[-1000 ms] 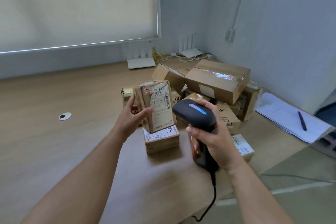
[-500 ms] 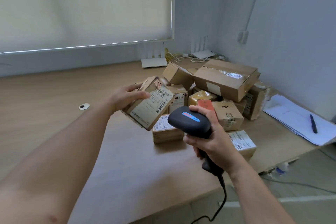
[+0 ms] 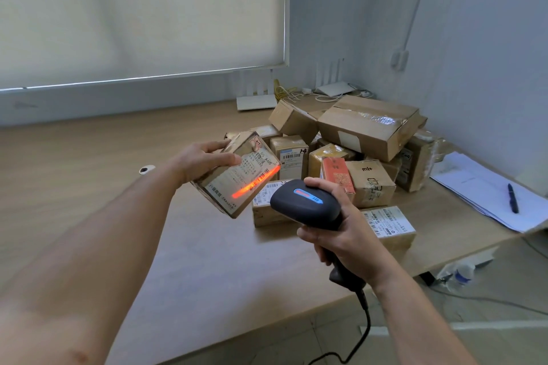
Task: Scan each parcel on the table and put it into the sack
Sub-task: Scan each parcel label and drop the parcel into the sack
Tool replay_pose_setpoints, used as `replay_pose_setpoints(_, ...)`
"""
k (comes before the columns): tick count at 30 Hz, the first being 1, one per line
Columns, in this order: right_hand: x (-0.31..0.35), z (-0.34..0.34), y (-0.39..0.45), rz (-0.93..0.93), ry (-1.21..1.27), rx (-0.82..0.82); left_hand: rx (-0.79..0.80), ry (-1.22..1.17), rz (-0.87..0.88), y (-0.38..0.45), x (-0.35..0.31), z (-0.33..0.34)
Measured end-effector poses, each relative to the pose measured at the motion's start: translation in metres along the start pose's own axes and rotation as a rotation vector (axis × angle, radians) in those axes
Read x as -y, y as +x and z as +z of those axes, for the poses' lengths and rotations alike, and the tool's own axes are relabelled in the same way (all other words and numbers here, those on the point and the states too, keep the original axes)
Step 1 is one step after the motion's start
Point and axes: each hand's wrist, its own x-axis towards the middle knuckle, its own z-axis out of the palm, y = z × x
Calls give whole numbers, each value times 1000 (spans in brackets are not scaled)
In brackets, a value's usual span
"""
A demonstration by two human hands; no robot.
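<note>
You are holding the parcel [image 3: 237, 173] in your left hand [image 3: 201, 161], its fingers [image 3: 228, 159] curled round the top edge, tilting the label toward you so the red beam is falling across the barcode. Your right hand [image 3: 345, 234] is gripping the scanner [image 3: 305, 204], fingers wrapped around its handle, aiming it from just beside the label. The remaining parcels [image 3: 350, 151] are sitting heaped on the bench [image 3: 184, 261]. The sack is not showing here, so its contents cannot be told.
</note>
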Motion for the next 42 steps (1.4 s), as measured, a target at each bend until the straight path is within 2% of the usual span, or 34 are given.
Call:
replay_pose_setpoints(8,6,14,-15,-19,-41,27,19,10,-1,-25,10,-5)
replay_pose_setpoints(16,5,37,-17,-39,-15,80,-61,-23,-47,-61,30,-19)
replay_pose_setpoints(20,2,52,-11,-66,35,117,-177,-169,-50,-83,50,-28)
replay_pose_setpoints(28,3,112,7,-69,145,209,-514,-219,-52,-135,109,-40)
replay_pose_setpoints(36,18,195,18,-82,175,338,-713,-281,-144,-194,179,-79)
replay_pose_setpoints(42,32,283,21,-101,209,427,-857,-273,-183,-264,222,-121)
